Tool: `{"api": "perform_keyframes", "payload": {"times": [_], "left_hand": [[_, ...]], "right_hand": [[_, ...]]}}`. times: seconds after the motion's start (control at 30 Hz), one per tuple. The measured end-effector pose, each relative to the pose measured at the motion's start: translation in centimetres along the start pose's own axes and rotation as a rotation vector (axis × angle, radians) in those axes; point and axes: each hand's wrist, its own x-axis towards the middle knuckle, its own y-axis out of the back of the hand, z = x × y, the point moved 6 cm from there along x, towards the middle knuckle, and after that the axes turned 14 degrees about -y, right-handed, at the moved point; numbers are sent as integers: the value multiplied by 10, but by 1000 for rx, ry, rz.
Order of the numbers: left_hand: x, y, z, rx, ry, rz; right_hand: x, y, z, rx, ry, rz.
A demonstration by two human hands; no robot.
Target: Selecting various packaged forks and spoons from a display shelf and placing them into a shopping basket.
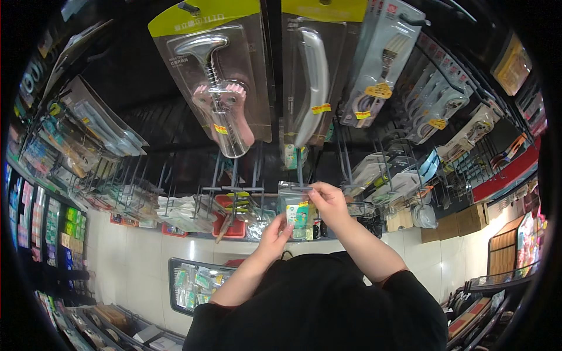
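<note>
A clear plastic package with a green and white label [297, 216] is at the front end of a metal display hook [300, 169]. My left hand [277, 232] grips its lower left edge between thumb and fingers. At its upper right edge, my right hand [327, 202] pinches the package near the hook's crossbar. Whether the hook passes through the package's hole is too small to tell. Above hang a corkscrew in a blister pack [219, 96] and a silver-handled tool in a blister pack [311, 83].
Packaged forks [386, 66] and other utensils hang on hooks to the right. A dark basket [172, 285] of similar green-labelled packages stands on the tiled floor at lower left. Red trays [230, 223] sit low on the display. Cardboard boxes [456, 223] stand at right.
</note>
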Motion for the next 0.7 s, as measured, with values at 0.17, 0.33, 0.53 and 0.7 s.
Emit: {"api": "perform_keyframes", "payload": {"times": [0.17,0.33,0.53,0.7], "left_hand": [[21,10,-9,-23,-28,-28],[31,16,-16,57,-61,-119],[52,18,-17,-94,16,-40],[92,22,-21,-31,-67,74]], "right_hand": [[18,0,-1,-62,-24,89],[21,1,-9,-126,168,113],[46,7,5,-30,-74,156],[67,14,12,49,-15,132]]}}
